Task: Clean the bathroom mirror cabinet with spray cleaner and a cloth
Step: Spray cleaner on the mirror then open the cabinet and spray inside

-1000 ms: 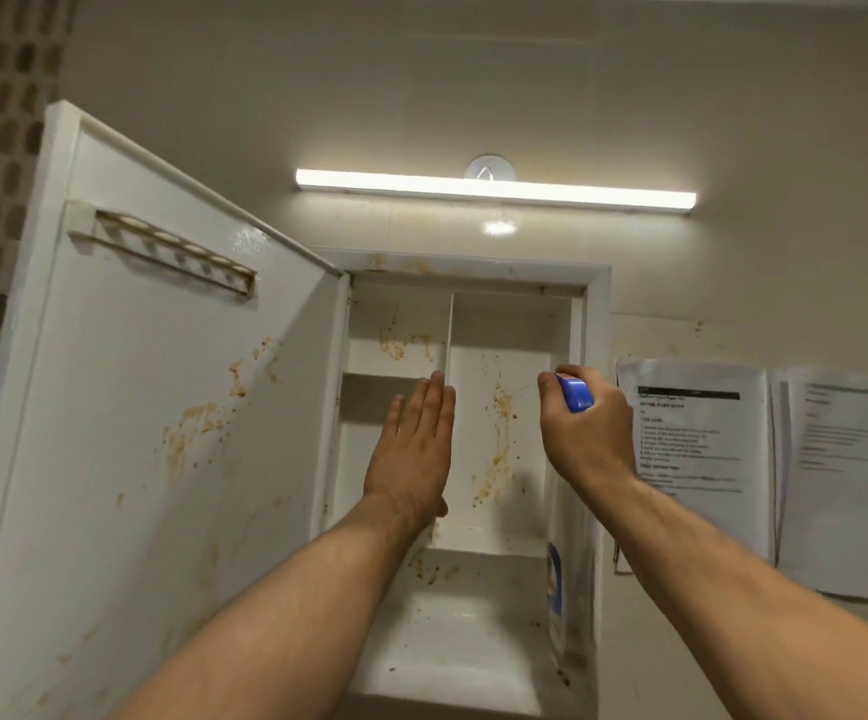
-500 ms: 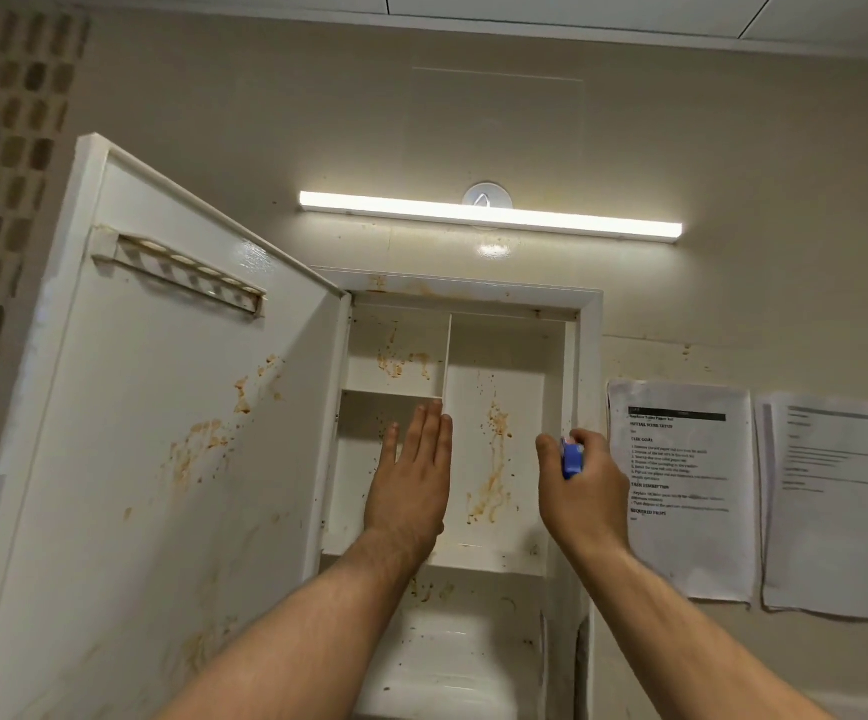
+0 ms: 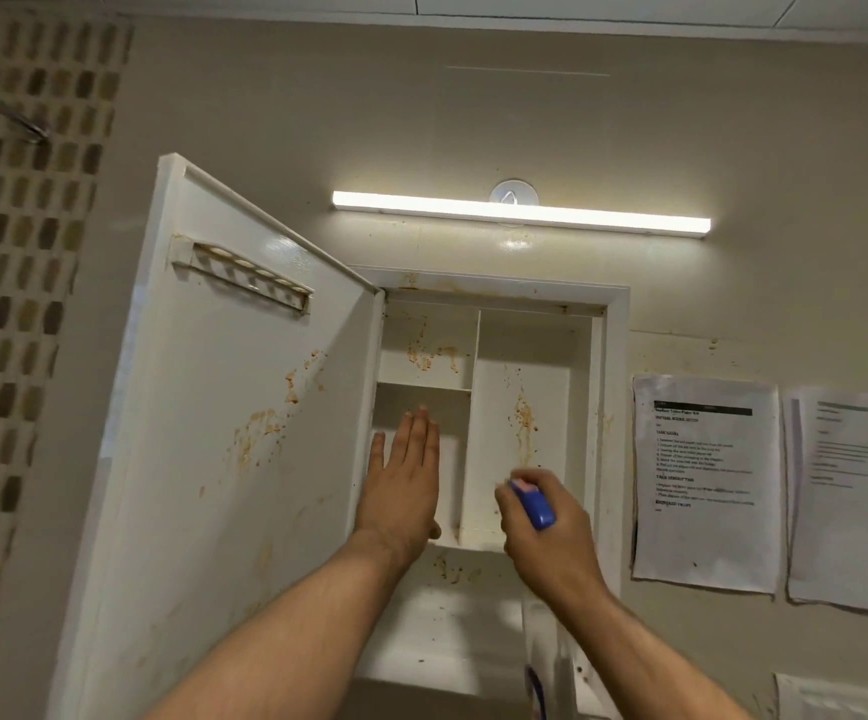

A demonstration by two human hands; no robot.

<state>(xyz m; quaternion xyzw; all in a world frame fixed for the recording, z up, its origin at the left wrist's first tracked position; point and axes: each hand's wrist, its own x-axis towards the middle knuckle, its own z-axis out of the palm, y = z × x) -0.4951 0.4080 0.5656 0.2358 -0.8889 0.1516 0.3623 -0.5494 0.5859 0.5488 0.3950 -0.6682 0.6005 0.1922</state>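
One wall cabinet (image 3: 614,356) hangs at centre, its door (image 3: 224,459) swung open at 9 o'clock, with orange-brown stains on both. In front of its tall right compartment, the right hand (image 3: 556,537) grips the blue-headed spray bottle (image 3: 535,506). The left hand (image 3: 403,485) is flat with straight fingers before the lower left compartment; contact is unclear. A lit light bar (image 3: 520,218) sits at 12 o'clock and printed sheets (image 3: 704,480) at 3 o'clock.

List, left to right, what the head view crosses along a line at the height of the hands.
Tiled wall → open cabinet door → left hand, fingers straight → right hand gripping the spray bottle → printed sheet on the wall → second sheet.
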